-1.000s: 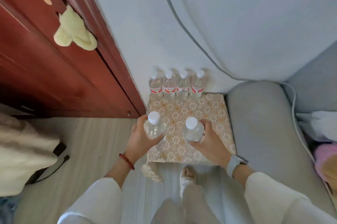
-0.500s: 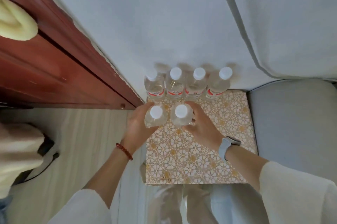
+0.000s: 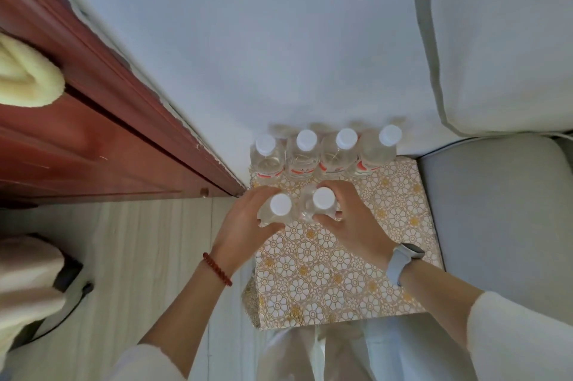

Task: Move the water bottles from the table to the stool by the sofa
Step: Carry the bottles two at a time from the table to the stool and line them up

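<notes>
The stool (image 3: 347, 272) has a gold and white flower-patterned cover and stands between a red door and a grey sofa arm. Several clear water bottles with white caps and red labels (image 3: 304, 154) stand in a row along its far edge against the wall. My left hand (image 3: 245, 225) grips a bottle (image 3: 279, 208) just in front of that row, at the stool's left side. My right hand (image 3: 353, 222) grips a second bottle (image 3: 322, 203) right beside it. Both bottles are upright and nearly touch each other.
A red wooden door (image 3: 102, 138) with a pale yellow cloth (image 3: 24, 73) on it stands to the left. The grey sofa arm (image 3: 502, 210) borders the stool on the right. Pale wood floor (image 3: 148, 256) lies left of the stool, with a cream bundle (image 3: 24, 287) at the left edge.
Both hands carried their bottles forward from the stool's near edge to just in front of the back row and brought them side by side. My view has moved closer.
</notes>
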`<state>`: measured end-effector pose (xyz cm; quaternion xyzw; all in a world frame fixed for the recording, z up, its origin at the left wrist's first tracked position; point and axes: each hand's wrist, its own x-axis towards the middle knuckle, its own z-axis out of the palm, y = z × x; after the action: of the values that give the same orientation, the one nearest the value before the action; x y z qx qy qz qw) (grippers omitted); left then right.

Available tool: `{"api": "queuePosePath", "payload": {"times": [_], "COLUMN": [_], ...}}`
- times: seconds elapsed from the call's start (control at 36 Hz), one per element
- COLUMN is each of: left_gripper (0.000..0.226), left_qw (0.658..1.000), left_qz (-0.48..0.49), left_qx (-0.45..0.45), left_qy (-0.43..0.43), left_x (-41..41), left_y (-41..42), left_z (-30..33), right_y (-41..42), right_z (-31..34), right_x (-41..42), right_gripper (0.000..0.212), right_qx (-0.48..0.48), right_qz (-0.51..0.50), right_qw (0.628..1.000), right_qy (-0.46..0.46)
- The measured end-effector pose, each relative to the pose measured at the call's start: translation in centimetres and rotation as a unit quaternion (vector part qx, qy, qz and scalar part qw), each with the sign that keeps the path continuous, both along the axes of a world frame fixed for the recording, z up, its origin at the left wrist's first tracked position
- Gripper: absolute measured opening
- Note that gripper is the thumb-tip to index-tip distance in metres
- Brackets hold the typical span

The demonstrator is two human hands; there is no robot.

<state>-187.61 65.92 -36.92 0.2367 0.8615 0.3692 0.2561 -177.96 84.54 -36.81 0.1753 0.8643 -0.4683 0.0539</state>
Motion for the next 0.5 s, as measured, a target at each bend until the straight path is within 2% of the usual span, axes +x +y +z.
{"api": "queuePosePath", "payload": {"times": [0.11, 0.28, 0.5], "left_gripper": [0.059, 0.059, 0.061], "left_qw": [0.999, 0.996, 0.997], "left_qz": [0.044, 0.083, 0.058], "left_qx": [0.019, 0.04, 0.042], "left_qy": [-0.024, -0.008, -0.007], "left_x": [-0.6, -1.2, -2.0], "left_y": [-0.2, 0.4, 0.8], "left_z": [-0.2, -0.1, 0.1], "right_y": [-0.4, -1.0, -0.9], "right_z": [0.2, 0.1, 0.1], "right_x": [-0.3, -1.5, -2.9], "right_gripper": [0.043, 0.044, 0.047], "right_qx": [-0.007, -0.006, 0.026], "right_qz": [-0.005, -0.028, -0.024], "right_qw": [1.0, 0.999, 0.999], "right_qy": [0.006, 0.018, 0.021]}}
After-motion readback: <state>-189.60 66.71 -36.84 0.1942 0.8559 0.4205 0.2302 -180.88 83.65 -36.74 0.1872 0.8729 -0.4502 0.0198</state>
